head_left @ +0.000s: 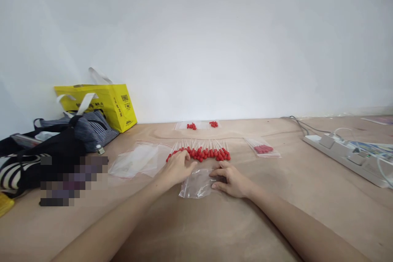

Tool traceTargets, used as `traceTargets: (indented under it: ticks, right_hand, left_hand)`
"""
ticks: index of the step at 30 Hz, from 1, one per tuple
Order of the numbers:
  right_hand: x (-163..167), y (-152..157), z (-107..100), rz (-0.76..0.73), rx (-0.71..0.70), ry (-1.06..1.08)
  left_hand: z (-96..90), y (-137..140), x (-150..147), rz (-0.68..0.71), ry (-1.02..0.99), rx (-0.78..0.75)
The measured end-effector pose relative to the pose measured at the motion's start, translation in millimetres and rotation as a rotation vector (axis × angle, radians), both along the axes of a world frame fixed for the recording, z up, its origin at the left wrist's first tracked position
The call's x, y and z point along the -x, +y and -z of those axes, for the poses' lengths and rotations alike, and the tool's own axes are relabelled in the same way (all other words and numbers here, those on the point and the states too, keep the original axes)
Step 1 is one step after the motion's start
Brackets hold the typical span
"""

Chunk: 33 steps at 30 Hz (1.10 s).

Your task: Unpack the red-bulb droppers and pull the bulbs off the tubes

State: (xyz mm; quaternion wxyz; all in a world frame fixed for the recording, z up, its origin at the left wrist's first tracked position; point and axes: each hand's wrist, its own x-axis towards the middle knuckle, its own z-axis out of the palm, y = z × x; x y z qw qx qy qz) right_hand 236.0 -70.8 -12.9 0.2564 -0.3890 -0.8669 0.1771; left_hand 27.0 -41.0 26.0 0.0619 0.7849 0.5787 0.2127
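Counter (pixel 196 229) is carrying at least one filled bag (pixel 270 154); many red-tipped sticks (pixel 202 152) are lying unbagged; left hand (pixel 177 168) resting spread beside them, right hand (pixel 231 181) spread on empty-looking clear bag (pixel 196 184).

The single view looks from the person's head, above the near side of the wooden desk (pixel 202 229), facing forward and down. It reaches across to the desk's far edge, where the pale wall (pixel 215 41) fills the upper half. Forearms (pixel 123 213) enter from below, nearest the lens.
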Motion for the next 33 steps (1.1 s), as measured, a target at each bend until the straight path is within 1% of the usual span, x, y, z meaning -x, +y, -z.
traceTargets:
  ticks: [2, 4, 6, 8, 9, 13, 16, 18, 20, 22, 23, 26, 28, 30, 31, 33]
  right_hand:
    - [0.6, -1.1, -0.7, -0.049, -0.006, 0.015]
    - [2.4, -2.8, -1.6, -0.094, -0.011, 0.029]
    - [4.5, -4.7, -2.4, -0.112, 0.004, 0.042]
    - [5.8, -6.2, -2.5, -0.116, 0.027, 0.039]
    - [6.0, -6.6, -2.2, -0.124, 0.034, 0.028]
    - [4.5, -6.0, 0.3, -0.186, 0.039, -0.025]
    - [3.7, -5.6, 1.5, -0.189, 0.066, -0.029]
    - [4.4, -6.4, 2.2, -0.18, 0.069, -0.002]
    - [6.0, -7.5, 3.5, -0.153, 0.041, 0.054]
    - [8.0, -6.6, 4.8, -0.078, -0.03, 0.095]
    - [9.1, -4.8, 5.0, -0.021, -0.08, 0.096]
    - [13.9, 7.3, 1.2, 0.162, -0.216, 0.057]
    - [20.3, 19.6, -5.2, 0.264, -0.248, 0.039]
    - [30.5, 32.5, -13.0, 0.377, -0.241, 0.025]
    - [36.9, 38.4, -16.6, 0.437, -0.229, 0.016]
    - [50.7, 48.5, -21.8, 0.524, -0.204, 0.002]
  left_hand:
    - [9.0, -8.4, 12.0, 0.011, -0.105, 0.11]
    - [16.4, -14.3, 17.9, 0.033, -0.216, 0.237]
    - [19.9, -18.6, 18.7, 0.069, -0.346, 0.37]
    - [20.0, -21.4, 17.3, 0.094, -0.438, 0.454]
    - [19.7, -22.3, 16.8, 0.1, -0.456, 0.46]
    - [22.7, -22.2, 16.8, 0.102, -0.473, 0.4]
    - [28.7, -20.1, 17.8, 0.123, -0.435, 0.411]
    - [29.3, -19.2, 19.7, 0.153, -0.423, 0.389]
    - [23.8, -18.8, 25.0, 0.186, -0.446, 0.367]
    - [12.5, -17.9, 36.5, 0.181, -0.476, 0.356]
    - [5.4, -17.0, 44.9, 0.155, -0.497, 0.35]
    - [-14.9, -10.8, 79.5, 0.003, -0.618, 0.278]
    - [-22.3, -4.2, 105.7, -0.109, -0.724, 0.178]
    - [-22.8, 2.7, 129.1, -0.254, -0.828, 0.063]
    - [-20.8, 5.7, 138.7, -0.358, -0.837, 0.011]
    - [-14.5, 10.2, 153.0, -0.523, -0.797, -0.044]
